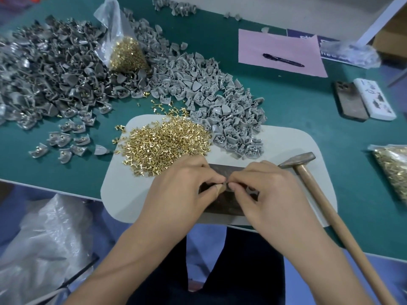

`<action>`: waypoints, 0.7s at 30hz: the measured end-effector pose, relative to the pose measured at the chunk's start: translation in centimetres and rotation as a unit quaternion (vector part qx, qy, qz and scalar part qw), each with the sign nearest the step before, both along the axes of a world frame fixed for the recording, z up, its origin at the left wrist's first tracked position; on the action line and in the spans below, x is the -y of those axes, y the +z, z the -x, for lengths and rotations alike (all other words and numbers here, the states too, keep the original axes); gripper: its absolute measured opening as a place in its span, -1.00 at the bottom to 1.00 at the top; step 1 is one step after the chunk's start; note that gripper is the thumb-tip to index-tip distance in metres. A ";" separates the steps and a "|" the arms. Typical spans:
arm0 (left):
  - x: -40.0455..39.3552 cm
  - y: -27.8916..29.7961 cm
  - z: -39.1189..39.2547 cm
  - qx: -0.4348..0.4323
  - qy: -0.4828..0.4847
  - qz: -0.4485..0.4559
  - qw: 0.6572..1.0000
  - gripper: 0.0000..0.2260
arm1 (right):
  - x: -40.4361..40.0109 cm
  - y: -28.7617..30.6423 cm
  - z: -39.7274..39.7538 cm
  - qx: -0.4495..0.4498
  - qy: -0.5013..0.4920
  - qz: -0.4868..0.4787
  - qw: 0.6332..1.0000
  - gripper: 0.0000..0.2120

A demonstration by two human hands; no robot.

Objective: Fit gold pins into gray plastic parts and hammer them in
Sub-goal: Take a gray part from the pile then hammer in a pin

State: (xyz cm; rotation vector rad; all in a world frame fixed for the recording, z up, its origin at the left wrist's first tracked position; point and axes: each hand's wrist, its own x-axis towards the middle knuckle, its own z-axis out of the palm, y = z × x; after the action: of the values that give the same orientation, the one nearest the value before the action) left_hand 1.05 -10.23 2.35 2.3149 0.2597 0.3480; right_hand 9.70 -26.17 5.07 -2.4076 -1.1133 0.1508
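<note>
Both hands meet over a dark metal block (222, 208) on the white mat (284, 142). My left hand (187, 183) and my right hand (262, 183) pinch a small gray plastic part (226, 186) between their fingertips; most of the part is hidden, and no pin shows there. A heap of gold pins (163, 142) lies on the mat just beyond my left hand. Loose gray plastic parts (231, 126) are piled beyond my right hand. A hammer (301, 166) with a wooden handle lies to the right of my right hand, untouched.
A big pile of gray parts with pins in them (50, 75) covers the table's left. A clear bag of gold pins (125, 51) stands behind it, another bag (394, 166) at the right edge. Pink paper with a pen (283, 60), a phone (350, 102) and a white box (374, 99) lie far right.
</note>
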 end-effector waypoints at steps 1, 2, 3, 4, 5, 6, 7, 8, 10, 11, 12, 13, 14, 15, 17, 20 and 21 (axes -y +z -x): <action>0.0 0.0 0.0 -0.001 0.001 -0.006 1.000 -0.91 | -0.1 0.1 0.0 0.008 0.004 0.014 1.000 -0.90; 0.0 -0.1 -0.1 -0.001 0.001 -0.009 1.000 -0.91 | -0.3 0.3 0.0 0.020 0.012 0.034 0.999 -0.89; -0.1 -0.1 -0.1 -0.002 -0.001 -0.011 1.000 -0.91 | -0.6 0.5 0.0 0.033 0.022 0.059 0.997 -0.87; -0.1 -0.2 -0.1 -0.003 -0.003 -0.012 1.000 -0.91 | -0.8 0.5 0.0 0.043 0.030 0.079 0.995 -0.85; -0.2 -0.3 -0.1 -0.004 -0.004 -0.010 1.000 -0.91 | -0.9 0.5 -0.1 0.049 0.033 0.091 0.994 -0.84; -0.2 -0.3 -0.1 -0.005 -0.006 -0.007 1.000 -0.90 | -0.9 0.5 -0.1 0.052 0.031 0.091 0.994 -0.83; -0.2 -0.4 -0.1 -0.004 -0.005 -0.005 1.000 -0.90 | -0.8 0.4 -0.2 0.053 0.029 0.078 0.995 -0.85; -0.2 -0.4 -0.1 -0.004 -0.003 -0.005 1.000 -0.90 | -0.6 0.2 -0.2 0.049 0.021 0.054 0.997 -0.89; -0.2 -0.5 -0.1 -0.003 0.000 -0.007 1.000 -0.90 | 0.4 -0.3 -0.4 0.024 -0.007 -0.008 1.000 -0.95; -0.1 -0.6 -0.1 -0.002 0.001 -0.011 1.000 -0.91 | 0.9 -0.5 -0.6 0.009 -0.023 -0.043 0.999 -0.89; -0.1 -0.7 -0.1 -0.001 0.002 -0.016 1.000 -0.91 | 1.7 -0.8 -0.9 0.005 -0.038 -0.080 0.996 -0.82; 0.0 -0.8 -0.1 0.001 0.003 -0.019 1.000 -0.92 | 2.6 -1.0 -1.3 0.017 -0.060 -0.109 0.992 -0.76; 0.2 -1.0 -0.2 0.004 0.005 -0.023 1.000 -0.92 | 3.6 -1.2 -1.9 0.040 -0.094 -0.124 0.987 -0.73; 0.3 -1.2 -0.3 0.010 0.010 -0.030 0.999 -0.92 | 4.7 -1.5 -2.5 0.066 -0.143 -0.117 0.981 -0.71; 0.9 -1.8 -0.4 0.028 0.021 -0.041 0.999 -0.92 | 7.0 -2.3 -3.6 0.083 -0.271 -0.017 0.959 -0.64; 2.4 -2.7 -0.5 0.048 0.020 -0.020 0.998 -0.96 | 9.1 -3.7 -3.7 0.003 -0.356 0.145 0.923 -0.54; 3.0 -3.0 -0.6 0.055 0.018 -0.023 0.998 -0.96 | 9.3 -4.0 -3.7 -0.012 -0.353 0.153 0.923 -0.57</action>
State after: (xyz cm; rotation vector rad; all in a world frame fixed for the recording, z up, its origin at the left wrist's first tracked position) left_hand 1.64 -13.22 -0.62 2.3285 0.2402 0.5023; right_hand 13.39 -35.50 1.12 -2.9120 -0.1569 0.1149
